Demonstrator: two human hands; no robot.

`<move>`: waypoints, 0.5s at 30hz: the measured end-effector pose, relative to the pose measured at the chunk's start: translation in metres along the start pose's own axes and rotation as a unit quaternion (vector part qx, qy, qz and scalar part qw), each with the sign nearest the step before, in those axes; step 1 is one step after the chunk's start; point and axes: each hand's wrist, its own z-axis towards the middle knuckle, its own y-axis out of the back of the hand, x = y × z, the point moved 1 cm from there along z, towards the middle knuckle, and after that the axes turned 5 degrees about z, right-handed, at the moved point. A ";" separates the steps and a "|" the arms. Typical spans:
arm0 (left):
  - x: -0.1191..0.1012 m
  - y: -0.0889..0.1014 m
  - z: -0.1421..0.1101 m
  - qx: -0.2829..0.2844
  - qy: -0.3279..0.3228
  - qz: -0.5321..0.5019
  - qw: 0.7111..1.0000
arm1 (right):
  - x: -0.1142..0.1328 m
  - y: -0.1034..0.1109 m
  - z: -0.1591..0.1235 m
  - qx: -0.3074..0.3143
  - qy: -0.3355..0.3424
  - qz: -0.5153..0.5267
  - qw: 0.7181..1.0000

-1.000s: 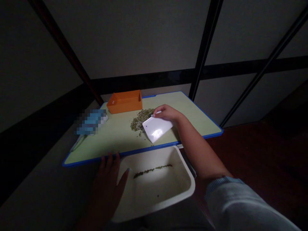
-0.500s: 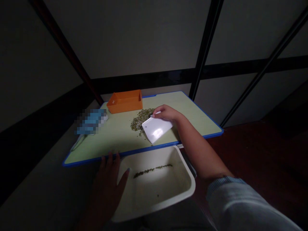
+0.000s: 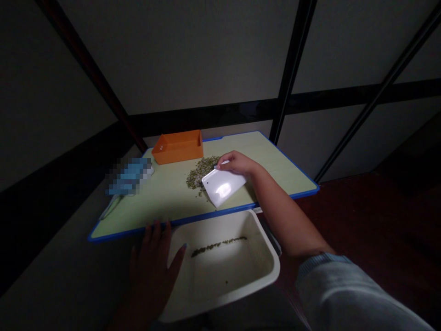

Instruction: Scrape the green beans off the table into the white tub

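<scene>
My right hand (image 3: pixel 237 163) grips the upper edge of a white plastic scraper (image 3: pixel 223 186), a flat sheet with a small hole near one corner. The scraper stands tilted on the table beside a heap of small greenish dried bits (image 3: pixel 200 172), covering part of it. Fingers spread, my left hand (image 3: pixel 155 253) rests at the left rim of a cream plastic tub (image 3: pixel 241 288), its thumb over the inside. A thin line of the same bits (image 3: pixel 218 246) lies along the tub's bottom.
The pale green table (image 3: pixel 165 197) has a blue edge, just beyond the tub. An orange open box (image 3: pixel 179 156) sits at its back left. A pixelated blue item (image 3: pixel 131 174) lies near the left edge. A panelled wall (image 3: pixel 206 59) rises behind.
Almost nothing differs. The view has shifted very slightly; the right hand still holds the scraper by the heap, and the left hand stays on the tub.
</scene>
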 end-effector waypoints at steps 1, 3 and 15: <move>0.000 0.000 0.000 -0.005 0.000 0.001 1.000 | 0.000 -0.001 0.000 -0.002 0.003 -0.001 1.000; 0.000 0.000 0.000 -0.008 -0.003 0.001 1.000 | 0.000 -0.003 0.000 -0.003 0.010 -0.001 1.000; 0.000 -0.001 0.000 0.004 0.006 -0.003 1.000 | -0.004 0.000 0.005 -0.037 0.085 -0.007 0.996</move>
